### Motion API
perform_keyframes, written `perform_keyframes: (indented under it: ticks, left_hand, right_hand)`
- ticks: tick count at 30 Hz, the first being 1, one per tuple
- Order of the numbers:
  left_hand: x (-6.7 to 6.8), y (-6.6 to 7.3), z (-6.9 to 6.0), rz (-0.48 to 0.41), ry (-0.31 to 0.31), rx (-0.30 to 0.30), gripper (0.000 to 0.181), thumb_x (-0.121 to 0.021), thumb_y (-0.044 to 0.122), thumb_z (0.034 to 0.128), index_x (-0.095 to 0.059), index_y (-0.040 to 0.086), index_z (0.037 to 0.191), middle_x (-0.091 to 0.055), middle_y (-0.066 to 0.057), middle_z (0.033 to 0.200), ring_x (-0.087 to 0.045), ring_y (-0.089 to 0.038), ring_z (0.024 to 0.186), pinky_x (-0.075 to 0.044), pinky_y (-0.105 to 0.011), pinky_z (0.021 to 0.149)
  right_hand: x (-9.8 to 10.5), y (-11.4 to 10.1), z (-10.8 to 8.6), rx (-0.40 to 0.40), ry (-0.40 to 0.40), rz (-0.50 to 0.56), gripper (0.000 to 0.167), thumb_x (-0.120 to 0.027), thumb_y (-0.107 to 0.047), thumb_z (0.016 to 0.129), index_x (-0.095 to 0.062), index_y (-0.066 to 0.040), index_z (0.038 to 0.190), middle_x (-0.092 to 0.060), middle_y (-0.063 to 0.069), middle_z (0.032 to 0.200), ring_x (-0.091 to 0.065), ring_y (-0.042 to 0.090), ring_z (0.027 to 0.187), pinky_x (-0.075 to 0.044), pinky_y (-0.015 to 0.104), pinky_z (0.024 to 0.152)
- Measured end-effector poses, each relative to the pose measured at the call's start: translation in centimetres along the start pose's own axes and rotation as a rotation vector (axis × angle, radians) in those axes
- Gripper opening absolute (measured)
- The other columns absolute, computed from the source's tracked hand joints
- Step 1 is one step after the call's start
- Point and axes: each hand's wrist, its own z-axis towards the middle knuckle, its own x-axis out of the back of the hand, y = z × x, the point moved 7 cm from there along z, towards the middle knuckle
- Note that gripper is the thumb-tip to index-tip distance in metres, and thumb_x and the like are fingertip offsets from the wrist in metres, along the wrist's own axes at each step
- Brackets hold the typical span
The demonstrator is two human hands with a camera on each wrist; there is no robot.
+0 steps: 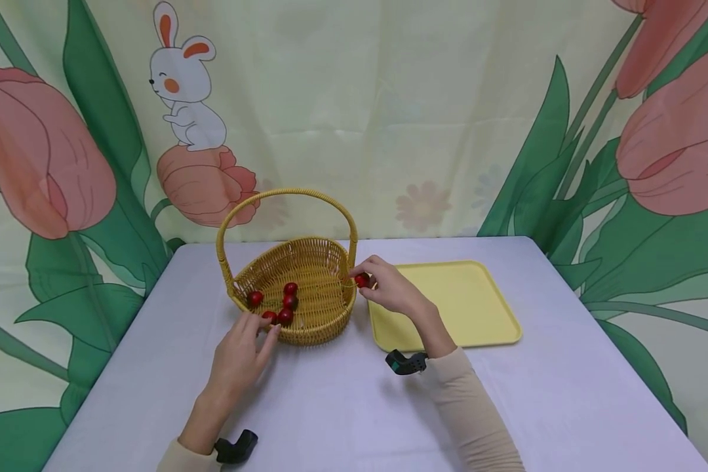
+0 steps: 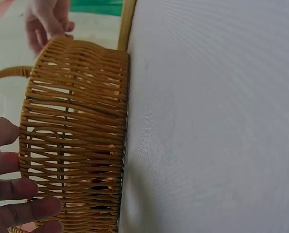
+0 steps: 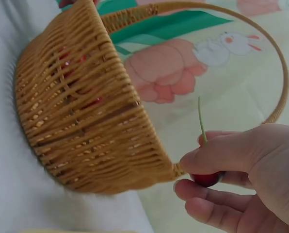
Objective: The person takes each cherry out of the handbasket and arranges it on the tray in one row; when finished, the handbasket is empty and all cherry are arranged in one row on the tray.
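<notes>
Pale desk [image 1: 324,406], tulip-print curtain [image 1: 342,124] bkgd. L hand [image 1: 238,354]: fingers loosely apart, at near rim of basket [image 1: 321,301]. R hand [image 1: 395,288] pinches 1 red cherry [image 1: 362,280] nr basket's R side.

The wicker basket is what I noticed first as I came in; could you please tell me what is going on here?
A person's right hand has a stemmed red cherry in its grip, held beside the right side of the wicker basket. The left hand is at the basket's near-left rim. Several other cherries lie inside the basket, towards its left. A yellow tray lies on the table to the basket's right.
</notes>
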Motion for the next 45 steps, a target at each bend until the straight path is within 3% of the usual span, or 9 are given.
perform_keyframes:
  ticks: [9, 19, 22, 26, 29, 34, 40, 45]
  left_hand:
    - [-0.3, -0.1, -0.1, -0.001, -0.004, 0.001, 0.024, -0.070, 0.024, 0.0944, -0.065, 0.003, 0.105, -0.062, -0.008, 0.099, -0.065, -0.023, 0.088, -0.059, -0.041, 0.073]
    - [-0.1, -0.1, -0.1, 0.002, 0.030, -0.027, 0.024, -0.071, 0.022, 0.0935, -0.065, 0.002, 0.105, -0.062, -0.008, 0.098, -0.065, -0.024, 0.087, -0.060, -0.041, 0.071]
    - [-0.2, -0.1, -0.1, 0.002, 0.031, -0.029, 0.025, -0.071, 0.022, 0.0934, -0.065, 0.001, 0.105, -0.062, -0.009, 0.098, -0.065, -0.024, 0.087, -0.060, -0.041, 0.071]
    - [-0.2, -0.1, -0.2, 0.004, 0.032, -0.029, 0.025, -0.071, 0.022, 0.0931, -0.065, 0.001, 0.105, -0.062, -0.009, 0.097, -0.064, -0.023, 0.086, -0.059, -0.041, 0.069]
    - [-0.1, -0.1, -0.2, 0.007, 0.031, -0.027, 0.025, -0.072, 0.022, 0.0928, -0.065, 0.001, 0.105, -0.063, -0.009, 0.096, -0.064, -0.022, 0.085, -0.059, -0.040, 0.068]
    - [0.1, -0.1, -0.3, 0.015, 0.032, -0.027, 0.026, -0.072, 0.022, 0.0921, -0.065, 0.000, 0.106, -0.063, -0.010, 0.096, -0.064, -0.023, 0.084, -0.059, -0.041, 0.068]
    - [0.0, -0.2, -0.4, 0.012, 0.031, -0.024, 0.026, -0.073, 0.021, 0.0917, -0.065, 0.001, 0.106, -0.063, -0.010, 0.097, -0.064, -0.023, 0.085, -0.059, -0.041, 0.068]
    - [-0.1, -0.2, -0.4, 0.001, 0.034, -0.031, 0.027, -0.073, 0.021, 0.0918, -0.065, 0.000, 0.107, -0.063, -0.010, 0.098, -0.064, -0.022, 0.085, -0.059, -0.040, 0.068]
  right_hand:
    - [0.8, 3.3, -0.6, -0.077, 0.060, 0.002, 0.030, -0.068, -0.008, 0.092, -0.065, -0.004, 0.121, -0.062, 0.013, 0.114, -0.062, 0.023, 0.095, -0.056, 0.033, 0.082]
    - [0.9, 6.8, -0.2, -0.196, 0.122, 0.019, 0.036, -0.072, -0.015, 0.092, -0.065, -0.001, 0.124, -0.062, 0.017, 0.114, -0.063, 0.024, 0.089, -0.054, 0.030, 0.073]
    - [0.6, 7.4, 0.0, -0.184, 0.138, 0.008, 0.038, -0.071, -0.009, 0.090, -0.064, 0.003, 0.125, -0.059, 0.021, 0.116, -0.063, 0.023, 0.086, -0.054, 0.027, 0.072]
    - [-0.2, 8.2, 0.4, -0.199, 0.139, -0.031, 0.039, -0.068, -0.004, 0.089, -0.063, 0.006, 0.127, -0.057, 0.026, 0.122, -0.063, 0.026, 0.092, -0.056, 0.033, 0.081]
    - [-0.8, 9.0, 0.7, -0.252, 0.142, -0.057, 0.041, -0.068, -0.009, 0.092, -0.062, 0.006, 0.129, -0.057, 0.026, 0.124, -0.060, 0.030, 0.099, -0.055, 0.041, 0.088]
    - [-1.5, 9.6, 0.8, -0.316, 0.190, -0.043, 0.043, -0.069, -0.013, 0.093, -0.060, 0.005, 0.131, -0.060, 0.024, 0.124, -0.060, 0.033, 0.112, -0.055, 0.043, 0.096]
    - [-2.1, 9.8, 1.2, -0.342, 0.239, -0.031, 0.035, -0.070, -0.016, 0.092, -0.065, 0.005, 0.120, -0.068, 0.021, 0.116, -0.064, 0.030, 0.105, -0.057, 0.042, 0.090]
    - [-2.4, 10.0, 1.4, -0.347, 0.255, -0.061, 0.035, -0.070, -0.019, 0.093, -0.066, 0.005, 0.119, -0.066, 0.021, 0.117, -0.063, 0.031, 0.106, -0.056, 0.044, 0.091]
